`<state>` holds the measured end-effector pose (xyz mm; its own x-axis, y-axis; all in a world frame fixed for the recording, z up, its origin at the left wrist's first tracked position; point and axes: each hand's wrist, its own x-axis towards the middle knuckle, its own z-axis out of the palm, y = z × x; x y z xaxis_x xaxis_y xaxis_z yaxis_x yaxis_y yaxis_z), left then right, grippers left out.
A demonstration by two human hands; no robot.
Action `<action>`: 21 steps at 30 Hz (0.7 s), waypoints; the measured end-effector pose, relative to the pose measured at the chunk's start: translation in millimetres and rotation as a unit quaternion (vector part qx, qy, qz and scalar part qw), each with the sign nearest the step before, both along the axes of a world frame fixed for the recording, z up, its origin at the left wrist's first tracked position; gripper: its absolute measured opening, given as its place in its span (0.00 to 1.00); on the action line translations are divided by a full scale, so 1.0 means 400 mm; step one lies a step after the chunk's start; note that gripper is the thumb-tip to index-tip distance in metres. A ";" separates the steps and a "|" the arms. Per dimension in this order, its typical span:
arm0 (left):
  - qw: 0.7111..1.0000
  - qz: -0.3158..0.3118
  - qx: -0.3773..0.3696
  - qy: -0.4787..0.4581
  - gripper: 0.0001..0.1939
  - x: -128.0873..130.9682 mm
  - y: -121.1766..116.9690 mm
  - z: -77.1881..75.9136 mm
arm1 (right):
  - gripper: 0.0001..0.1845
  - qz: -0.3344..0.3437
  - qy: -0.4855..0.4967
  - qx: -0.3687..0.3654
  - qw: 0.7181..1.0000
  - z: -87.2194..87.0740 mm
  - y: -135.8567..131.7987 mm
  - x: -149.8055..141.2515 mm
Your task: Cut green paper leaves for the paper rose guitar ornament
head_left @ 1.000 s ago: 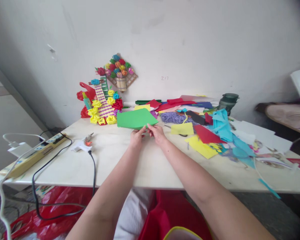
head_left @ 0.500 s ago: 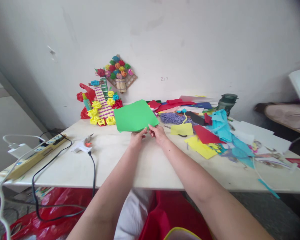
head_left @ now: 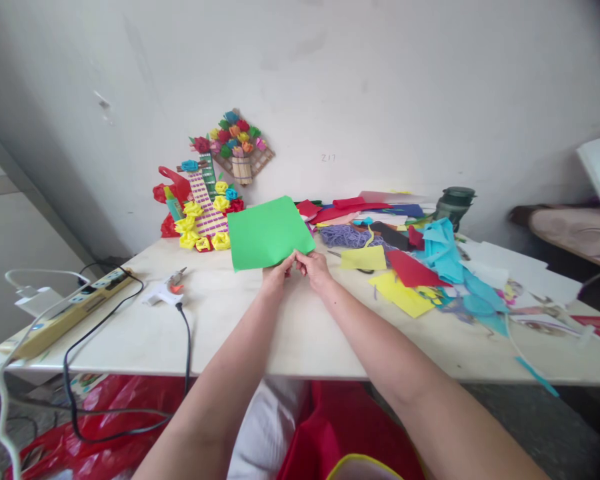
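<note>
A sheet of green paper [head_left: 267, 233] is held up above the table, tilted, its near edge pinched between my fingers. My left hand [head_left: 279, 272] grips that edge with the thumb on top. Close beside it, my right hand [head_left: 311, 265] pinches the same edge near the right corner. The fingers beneath the sheet are partly hidden. To the right of my hands lie a small yellow paper piece [head_left: 364, 258] and scissors, mostly covered by it.
A white glue gun [head_left: 165, 292] with a black cord lies left, near a power strip [head_left: 73, 310]. Paper flowers [head_left: 193, 227] stand at the back left. Purple yarn [head_left: 347, 235], red paper [head_left: 413, 268], blue crepe paper [head_left: 443, 250] and a dark green bottle [head_left: 455, 205] crowd the right.
The green paper has shifted slightly left and its near left corner has dropped a little. My two hands have drawn slightly closer, still pinching its edge.
</note>
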<state>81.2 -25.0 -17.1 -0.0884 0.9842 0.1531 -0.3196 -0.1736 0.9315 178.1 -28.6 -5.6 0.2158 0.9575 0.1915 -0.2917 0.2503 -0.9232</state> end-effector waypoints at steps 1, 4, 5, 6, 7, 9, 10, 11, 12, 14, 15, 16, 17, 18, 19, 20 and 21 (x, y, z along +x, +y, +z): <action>1.000 0.002 -0.002 0.000 0.18 0.000 0.001 -0.001 | 0.16 -0.002 -0.002 0.001 1.000 0.000 -0.001 -0.001; 1.000 0.001 0.003 -0.002 0.18 -0.001 0.002 0.000 | 0.17 0.000 -0.006 0.007 1.000 -0.001 -0.002 -0.003; 1.000 -0.001 0.005 -0.005 0.18 -0.002 0.001 0.001 | 0.17 0.002 -0.007 0.009 1.000 -0.001 -0.002 -0.004; 1.000 -0.003 0.006 -0.010 0.18 -0.002 0.001 0.002 | 0.18 0.005 -0.008 0.010 1.000 -0.002 -0.002 -0.005; 1.000 -0.005 0.005 -0.016 0.18 -0.002 0.001 0.003 | 0.18 0.006 -0.008 0.010 1.000 -0.002 -0.002 -0.007; 1.000 -0.009 0.005 -0.025 0.17 -0.003 0.002 0.005 | 0.18 0.010 -0.009 0.008 1.000 -0.003 -0.002 -0.009; 1.000 -0.011 0.007 -0.027 0.17 -0.004 0.003 0.005 | 0.18 0.013 -0.009 0.006 1.000 -0.003 -0.002 -0.009; 1.000 -0.012 0.008 -0.026 0.17 -0.004 0.003 0.005 | 0.18 0.016 -0.010 0.005 1.000 -0.004 -0.002 -0.009; 1.000 -0.013 0.009 -0.025 0.16 -0.005 0.004 0.005 | 0.18 0.019 -0.011 0.005 1.000 -0.004 -0.001 -0.008; 1.000 -0.014 0.009 -0.024 0.16 -0.007 0.004 0.005 | 0.19 0.025 -0.014 0.006 1.000 -0.004 -0.001 -0.006; 1.000 -0.015 0.009 -0.023 0.16 -0.008 0.004 0.005 | 0.19 0.028 -0.017 0.006 0.999 -0.004 -0.001 -0.005; 1.000 -0.016 0.008 -0.024 0.16 -0.010 0.004 0.006 | 0.19 0.032 -0.019 0.007 0.999 -0.004 -0.001 -0.004; 1.000 -0.018 0.007 -0.025 0.15 -0.011 0.003 0.006 | 0.19 0.035 -0.019 0.007 0.999 -0.004 -0.001 -0.003; 0.999 -0.020 0.006 -0.026 0.15 -0.011 0.003 0.007 | 0.20 0.037 -0.018 0.008 0.999 -0.004 -0.001 -0.002; 0.999 -0.022 0.005 -0.027 0.15 -0.012 0.003 0.007 | 0.20 0.038 -0.017 0.007 0.999 -0.004 -0.001 -0.002; 0.999 -0.023 0.006 -0.028 0.15 -0.012 0.003 0.008 | 0.19 0.038 -0.014 0.007 0.999 -0.003 0.000 -0.001; 0.999 -0.024 0.007 -0.030 0.14 -0.013 0.003 0.008 | 0.19 0.036 -0.012 0.006 0.999 -0.002 0.000 0.000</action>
